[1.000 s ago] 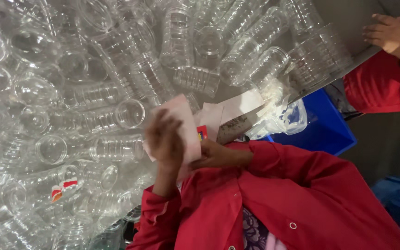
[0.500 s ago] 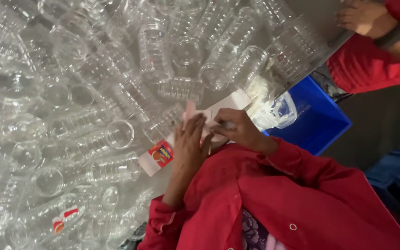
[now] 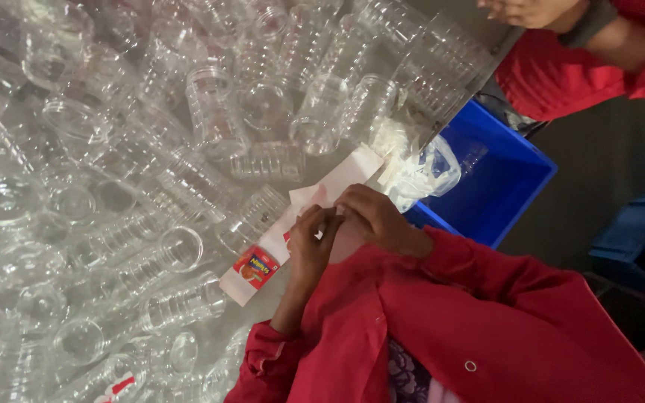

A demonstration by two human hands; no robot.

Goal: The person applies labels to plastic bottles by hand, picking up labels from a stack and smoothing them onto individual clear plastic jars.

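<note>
Near the middle of the table, at seven o'clock from the blue bin [image 3: 513,175], your left hand [image 3: 309,242] and right hand [image 3: 371,218] both pinched the label strip [image 3: 293,231], which looked thin, light and bendy, so its edge seemed best to hold.

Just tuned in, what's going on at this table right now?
A person in a red coat has both hands together at a strip of white label backing: left hand and right hand pinch the label strip. Clear plastic jars lie heaped around it. A blue bin sits beside, and another person's hand rests nearby.
</note>
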